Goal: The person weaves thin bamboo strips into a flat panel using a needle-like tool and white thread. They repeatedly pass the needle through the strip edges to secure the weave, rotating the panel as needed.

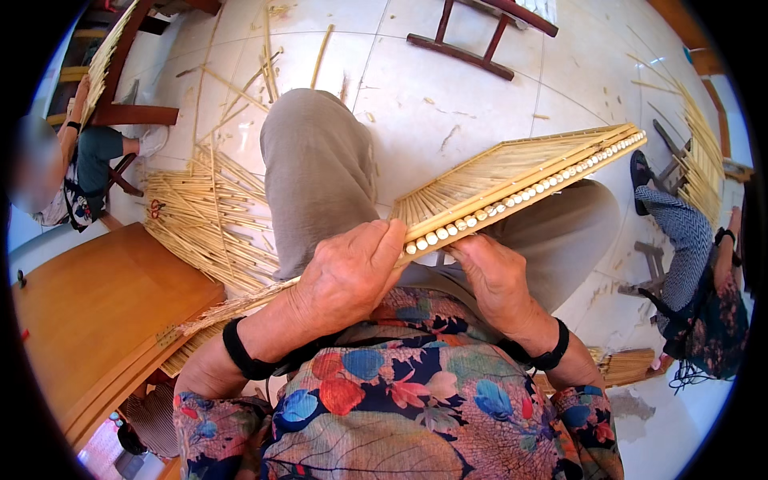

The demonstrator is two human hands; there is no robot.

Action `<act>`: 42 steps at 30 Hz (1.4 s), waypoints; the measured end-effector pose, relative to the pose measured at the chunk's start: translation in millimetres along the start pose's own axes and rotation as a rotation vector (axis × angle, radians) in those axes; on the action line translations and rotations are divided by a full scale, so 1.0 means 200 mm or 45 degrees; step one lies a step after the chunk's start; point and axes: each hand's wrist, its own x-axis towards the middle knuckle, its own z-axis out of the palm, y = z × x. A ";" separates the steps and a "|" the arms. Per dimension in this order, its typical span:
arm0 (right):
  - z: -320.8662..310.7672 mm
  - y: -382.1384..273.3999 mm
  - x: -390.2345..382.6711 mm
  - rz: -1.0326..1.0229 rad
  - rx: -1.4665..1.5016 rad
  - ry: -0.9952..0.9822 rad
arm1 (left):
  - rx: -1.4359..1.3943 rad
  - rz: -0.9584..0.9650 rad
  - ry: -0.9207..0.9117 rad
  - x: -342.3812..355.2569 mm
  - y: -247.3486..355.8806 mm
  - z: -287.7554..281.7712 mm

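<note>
1. While both hands work above the lap, the stalk panel [488, 172] slants up from between them toward the right knee, a row of round, pale cut ends [496, 210] along its near edge.
2. Left hand [352, 268]: closed around the panel's lower-left end, thumb beside the first cut ends; a bundle of stalks [240, 306] trails beneath the wrist.
3. Right hand [494, 272]: curled, gripping the near edge just right of the left hand; its fingertips are partly hidden.
4. Loose stalks [232, 232] lie on the tiled floor [416, 104], left of the knees.
5. Beyond the knees: dark red wooden frame [460, 56].
6. Co-workers sit at far left [100, 164] and far right [680, 228].
</note>
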 end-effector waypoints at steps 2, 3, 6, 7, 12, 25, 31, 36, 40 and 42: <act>0.02 0.02 -0.02 0.012 0.061 0.049 | 0.008 0.043 0.046 0.02 0.00 0.01; 0.02 0.03 -0.02 0.017 0.092 0.074 | 0.010 0.057 0.051 0.03 0.00 0.01; 0.00 0.03 -0.03 0.045 0.072 0.044 | 0.008 0.040 -0.048 0.02 0.00 0.01; -0.01 0.03 -0.04 0.064 0.063 0.026 | 0.010 0.028 -0.099 0.01 0.00 0.01; -0.03 0.04 -0.11 0.169 0.116 0.016 | -0.066 -0.024 -0.070 -0.01 0.05 0.04; -0.04 0.04 -0.15 0.158 0.181 -0.006 | 0.064 -0.055 -0.146 -0.03 0.09 0.06; 0.00 0.07 -0.15 0.188 0.312 0.063 | -0.007 -0.121 -0.209 -0.02 0.10 0.04; 0.01 0.08 -0.13 0.128 0.187 0.073 | -0.039 -0.113 -0.215 -0.01 0.08 0.03; 0.02 0.06 -0.13 0.123 0.210 0.100 | -0.059 -0.118 -0.240 -0.01 0.08 0.01; 0.02 0.06 -0.12 0.124 0.207 0.098 | -0.045 -0.126 -0.249 -0.01 0.08 0.01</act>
